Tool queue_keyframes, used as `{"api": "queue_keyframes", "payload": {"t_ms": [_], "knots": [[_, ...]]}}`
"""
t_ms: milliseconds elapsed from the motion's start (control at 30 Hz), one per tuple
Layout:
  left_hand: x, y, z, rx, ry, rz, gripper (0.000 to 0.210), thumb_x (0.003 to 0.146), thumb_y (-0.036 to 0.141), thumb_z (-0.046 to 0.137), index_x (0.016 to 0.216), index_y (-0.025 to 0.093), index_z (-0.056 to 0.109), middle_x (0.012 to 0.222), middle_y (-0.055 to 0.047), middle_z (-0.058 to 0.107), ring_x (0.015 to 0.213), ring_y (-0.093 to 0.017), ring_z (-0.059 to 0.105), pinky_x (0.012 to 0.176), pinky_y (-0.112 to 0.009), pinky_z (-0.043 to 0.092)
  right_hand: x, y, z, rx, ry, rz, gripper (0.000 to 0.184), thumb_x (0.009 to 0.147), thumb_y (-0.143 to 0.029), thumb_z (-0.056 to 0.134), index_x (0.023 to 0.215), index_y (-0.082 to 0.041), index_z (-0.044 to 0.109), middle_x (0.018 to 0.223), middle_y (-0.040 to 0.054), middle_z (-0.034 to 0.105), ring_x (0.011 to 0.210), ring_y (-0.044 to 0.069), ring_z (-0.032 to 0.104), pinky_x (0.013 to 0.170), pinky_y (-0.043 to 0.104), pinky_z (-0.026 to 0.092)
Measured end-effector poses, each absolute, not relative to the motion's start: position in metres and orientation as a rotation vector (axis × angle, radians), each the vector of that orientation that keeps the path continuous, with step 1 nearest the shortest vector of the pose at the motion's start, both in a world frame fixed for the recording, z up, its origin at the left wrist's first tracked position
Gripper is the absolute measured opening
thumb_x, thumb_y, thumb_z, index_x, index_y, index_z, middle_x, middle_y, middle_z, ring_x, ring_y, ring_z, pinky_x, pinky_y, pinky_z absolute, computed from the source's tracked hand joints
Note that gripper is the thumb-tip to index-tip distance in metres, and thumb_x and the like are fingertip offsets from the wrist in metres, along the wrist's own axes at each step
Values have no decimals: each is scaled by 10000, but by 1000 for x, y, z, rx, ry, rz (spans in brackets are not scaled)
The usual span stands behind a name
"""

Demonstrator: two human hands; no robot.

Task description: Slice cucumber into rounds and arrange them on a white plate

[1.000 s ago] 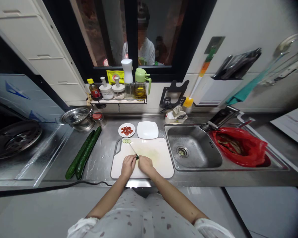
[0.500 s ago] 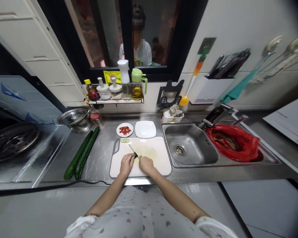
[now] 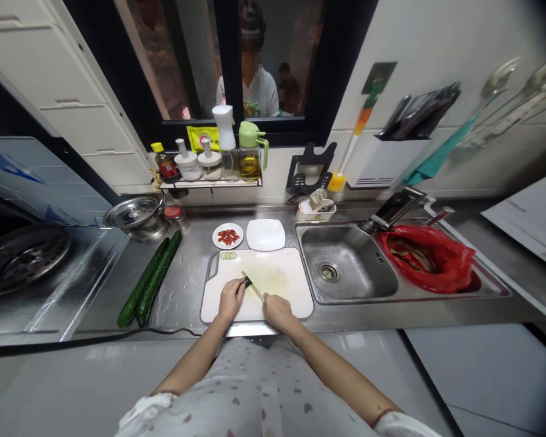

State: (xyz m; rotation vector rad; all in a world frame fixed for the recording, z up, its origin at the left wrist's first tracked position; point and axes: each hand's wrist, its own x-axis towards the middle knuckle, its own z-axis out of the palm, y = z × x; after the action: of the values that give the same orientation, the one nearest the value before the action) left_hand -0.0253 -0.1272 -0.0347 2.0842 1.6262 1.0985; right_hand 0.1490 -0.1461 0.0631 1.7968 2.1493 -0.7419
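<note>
No legible text or numbers.

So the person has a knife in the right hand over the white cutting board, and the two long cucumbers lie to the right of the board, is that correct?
Not quite: the two long cucumbers lie to the left of the white cutting board, as the head view shows. The right hand holds the knife over the board.

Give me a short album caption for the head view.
Left fingers hold a cucumber piece over a white cutting board, right fingers a knife; round slices lie beyond.
</note>
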Motion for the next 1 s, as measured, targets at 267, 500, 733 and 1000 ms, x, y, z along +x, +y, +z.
{"api": "queue_keyframes", "payload": {"t_ms": [267, 500, 733, 1000], "knots": [[-25, -128, -32, 2051, 1644, 1095, 249, 910, 251, 454, 1087, 215, 626, 989, -64, 675, 952, -190, 606, 849, -360, 494, 163, -159, 65, 1792, 2121, -754, 301, 863, -173, 368, 1060, -167, 596, 999, 136, 681, 956, 232, 633, 742, 311, 427], [-26, -127, -32, 1982, 1662, 1102, 239, 893, 254, 475, 1069, 205, 630, 999, -64, 674, 960, -190, 608, 861, -353, 490, 181, -161, 72, 1857, 2082, -780, 270, 884, -242, 366, 1030, -192, 588, 1003, 109, 680, 933, 220, 629, 713, 289, 404], [-25, -128, -30, 1873, 1696, 1100, 227, 864, 264, 502, 1038, 204, 635, 990, -62, 672, 958, -189, 606, 875, -345, 479, 191, -158, 75, 1896, 2118, -629, 297, 922, -233, 312, 1094, -191, 550, 960, 117, 681, 911, 214, 632, 715, 293, 383], [-28, -126, -24, 1661, 1739, 1156, 246, 871, 305, 489, 1028, 184, 634, 1000, -73, 666, 875, -163, 615, 799, -297, 497, 193, -158, 67, 1907, 2151, -446, 290, 946, -230, 300, 1104, -226, 543, 900, 85, 677, 858, 197, 629, 678, 278, 354]]}}
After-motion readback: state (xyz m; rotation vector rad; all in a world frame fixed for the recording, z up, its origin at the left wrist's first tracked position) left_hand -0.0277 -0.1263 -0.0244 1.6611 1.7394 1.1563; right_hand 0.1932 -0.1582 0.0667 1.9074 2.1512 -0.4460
